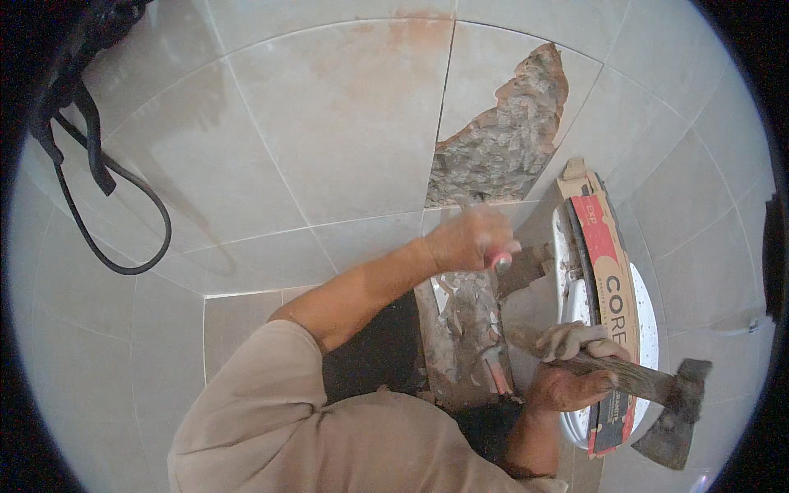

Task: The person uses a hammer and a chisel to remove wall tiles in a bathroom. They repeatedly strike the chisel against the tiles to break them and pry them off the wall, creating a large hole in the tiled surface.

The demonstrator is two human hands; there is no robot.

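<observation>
My left hand (470, 238) is closed around a chisel whose red handle end (500, 260) sticks out below the fist. Its metal blade points up at the lower edge of a rough grey patch (505, 144) where wall tile is broken away. My right hand (575, 366) grips the wooden handle of a hatchet (633, 378), lower right. The dark hatchet head (678, 411) hangs out to the right, apart from the chisel. The right fingers look grey; I cannot tell whether from dust or a glove. Whole tiles (337, 123) border the broken patch.
Broken tile and rubble (464, 329) lie below the patch, between the wall and me. On the right, a long cardboard box (604, 279) rests on a white rounded fixture (648, 320). A black cable loop (168, 222) hangs at upper left.
</observation>
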